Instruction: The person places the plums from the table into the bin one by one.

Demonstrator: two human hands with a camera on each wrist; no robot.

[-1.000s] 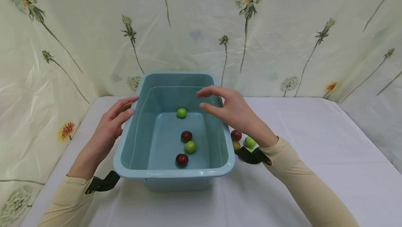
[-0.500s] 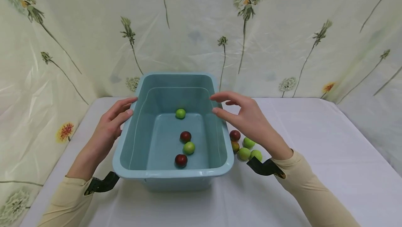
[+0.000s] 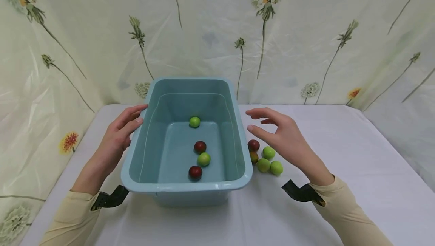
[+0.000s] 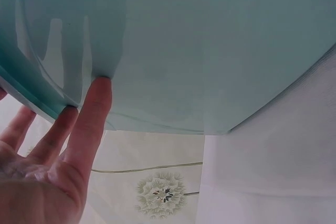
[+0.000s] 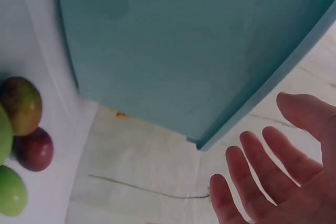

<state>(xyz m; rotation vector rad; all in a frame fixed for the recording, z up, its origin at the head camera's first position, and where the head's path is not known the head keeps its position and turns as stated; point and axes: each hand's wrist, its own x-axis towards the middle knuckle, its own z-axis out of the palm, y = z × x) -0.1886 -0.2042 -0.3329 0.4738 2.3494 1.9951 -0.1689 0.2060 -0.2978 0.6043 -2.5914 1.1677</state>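
A pale blue plastic basin (image 3: 186, 187) stands on the table, with two dark red fruits (image 3: 200, 147) and two green fruits (image 3: 204, 159) on its floor. My left hand (image 3: 117, 136) is at the basin's left rim; in the left wrist view its fingertips (image 4: 98, 90) touch the outer wall. To the right of the basin, my right hand (image 3: 285, 134) hovers in the air, holding nothing, thumb apart from the fingers. Below it several small round fruits lie by the basin: a red one (image 3: 253, 145), a reddish-yellow one (image 5: 21, 106) and green ones (image 3: 269, 152).
A white cloth (image 3: 340, 163) covers the table. Behind and at the sides hangs a pale curtain (image 3: 210, 23) printed with dandelions. Black wrist mounts (image 3: 110, 197) sit at both cuffs.
My right hand has moved from above the basin out to the right, past its rim, uncovering the fruits beside it. The left hand and the fruits inside stay in place.
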